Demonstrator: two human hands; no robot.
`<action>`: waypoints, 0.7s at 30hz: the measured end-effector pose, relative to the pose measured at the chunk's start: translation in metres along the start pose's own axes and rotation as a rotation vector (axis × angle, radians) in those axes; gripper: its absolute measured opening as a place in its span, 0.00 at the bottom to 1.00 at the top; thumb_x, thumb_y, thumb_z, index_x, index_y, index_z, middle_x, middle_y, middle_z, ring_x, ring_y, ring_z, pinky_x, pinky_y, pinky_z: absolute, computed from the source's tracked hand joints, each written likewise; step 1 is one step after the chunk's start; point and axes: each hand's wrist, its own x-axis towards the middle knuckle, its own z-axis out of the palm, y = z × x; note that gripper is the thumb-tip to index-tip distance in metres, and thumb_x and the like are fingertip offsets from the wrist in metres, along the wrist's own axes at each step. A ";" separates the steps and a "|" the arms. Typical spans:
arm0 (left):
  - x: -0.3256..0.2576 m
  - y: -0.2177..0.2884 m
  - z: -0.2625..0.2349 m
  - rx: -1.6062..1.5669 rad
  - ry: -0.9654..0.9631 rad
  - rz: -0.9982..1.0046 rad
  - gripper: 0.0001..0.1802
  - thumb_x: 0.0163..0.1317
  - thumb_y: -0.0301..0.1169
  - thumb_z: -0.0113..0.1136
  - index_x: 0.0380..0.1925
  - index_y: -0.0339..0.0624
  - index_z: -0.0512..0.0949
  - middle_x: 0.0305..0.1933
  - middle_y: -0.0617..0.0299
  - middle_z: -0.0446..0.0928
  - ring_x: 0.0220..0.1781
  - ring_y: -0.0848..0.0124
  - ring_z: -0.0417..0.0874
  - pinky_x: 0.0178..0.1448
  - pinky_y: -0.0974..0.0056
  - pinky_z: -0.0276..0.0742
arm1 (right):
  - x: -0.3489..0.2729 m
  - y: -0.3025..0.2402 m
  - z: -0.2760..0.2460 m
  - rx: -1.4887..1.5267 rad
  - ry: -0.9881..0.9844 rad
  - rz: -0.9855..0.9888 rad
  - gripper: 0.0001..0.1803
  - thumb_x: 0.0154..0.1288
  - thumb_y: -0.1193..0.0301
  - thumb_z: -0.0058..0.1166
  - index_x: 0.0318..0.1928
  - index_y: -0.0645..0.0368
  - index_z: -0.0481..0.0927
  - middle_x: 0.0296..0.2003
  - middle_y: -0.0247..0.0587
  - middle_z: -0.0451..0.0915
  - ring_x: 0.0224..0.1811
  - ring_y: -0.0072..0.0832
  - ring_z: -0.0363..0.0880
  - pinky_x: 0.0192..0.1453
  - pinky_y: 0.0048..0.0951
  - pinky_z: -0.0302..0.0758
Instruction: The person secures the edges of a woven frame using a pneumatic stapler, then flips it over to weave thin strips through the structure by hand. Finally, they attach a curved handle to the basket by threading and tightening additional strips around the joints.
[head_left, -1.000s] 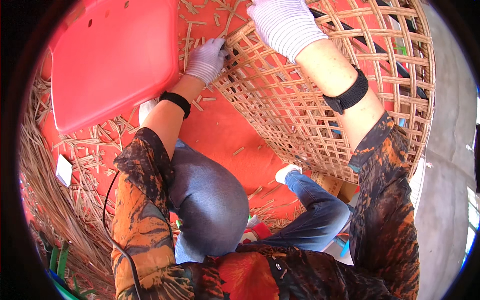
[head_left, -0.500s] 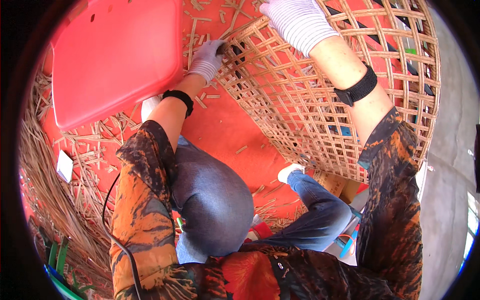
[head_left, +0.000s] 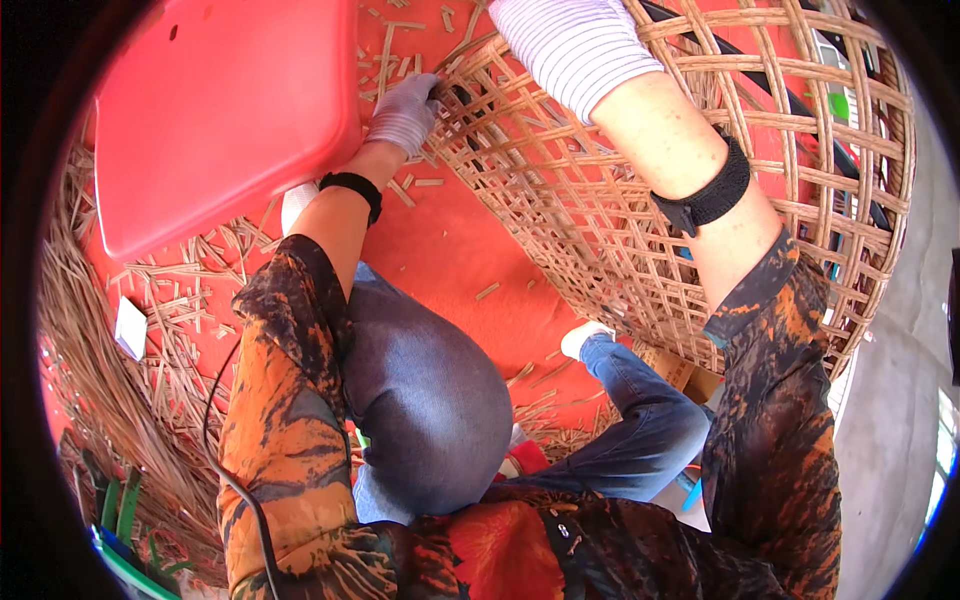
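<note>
Striped knit gloves, black wristbands, orange-black patterned sleeves, blue jeans.

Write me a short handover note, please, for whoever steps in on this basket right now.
Left hand: gloved, gripping the basket at its lower-left rim.
Right hand: gloved, resting on the weave near the top; its fingers are out of frame.
Basket: on its side on the red mat, beside the red lid.
Done: open lattice wall woven.
Left: cannot tell; cut strips lie around.
</note>
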 end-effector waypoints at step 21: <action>-0.008 -0.007 0.006 0.257 -0.078 -0.311 0.21 0.61 0.36 0.63 0.54 0.45 0.78 0.55 0.48 0.80 0.59 0.50 0.81 0.61 0.53 0.79 | 0.004 -0.008 -0.010 -0.022 -0.050 0.021 0.10 0.62 0.71 0.52 0.37 0.54 0.86 0.37 0.39 0.83 0.48 0.33 0.77 0.56 0.37 0.68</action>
